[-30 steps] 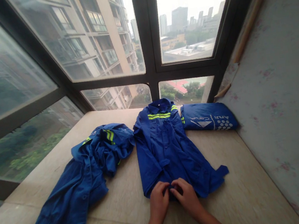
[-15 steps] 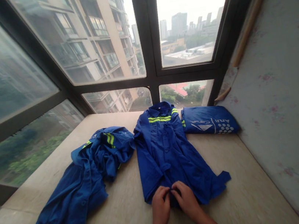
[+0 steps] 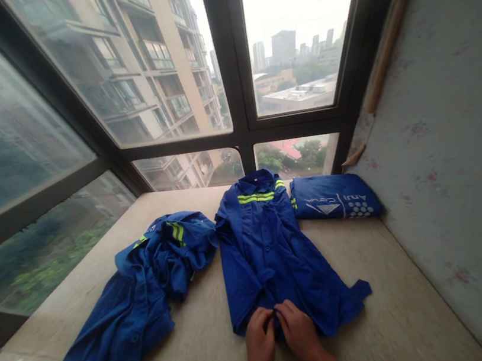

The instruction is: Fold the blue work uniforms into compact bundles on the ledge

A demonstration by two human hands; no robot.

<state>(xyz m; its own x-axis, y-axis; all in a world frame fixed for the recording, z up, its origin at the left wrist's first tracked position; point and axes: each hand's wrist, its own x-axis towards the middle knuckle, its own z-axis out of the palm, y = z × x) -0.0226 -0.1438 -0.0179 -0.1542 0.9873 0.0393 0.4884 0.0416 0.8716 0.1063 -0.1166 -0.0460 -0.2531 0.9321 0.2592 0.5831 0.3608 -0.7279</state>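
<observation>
A blue work jacket (image 3: 273, 253) with yellow-green stripes lies front up before me, collar toward the window. At its lower front edge, my left hand (image 3: 259, 333) pinches the cloth between thumb and fingers. Close beside it, my right hand (image 3: 296, 327) also grips the jacket's front edge with bent fingers. The small spot between the fingertips is hidden, so I cannot see whether a button is there. One jacket sleeve end sticks out at the lower right.
On the left a crumpled blue jacket (image 3: 149, 295) spreads over the pale stone ledge (image 3: 202, 347). A folded blue jacket (image 3: 337, 197) with white lettering rests at the right, near the flowered wall (image 3: 457, 186). Dark-framed windows (image 3: 234, 86) enclose the back and left.
The view has shifted slightly. Both hands stay at the jacket's lower edge, fingers still pinching, with only small finger movement. The garments lie as before.
</observation>
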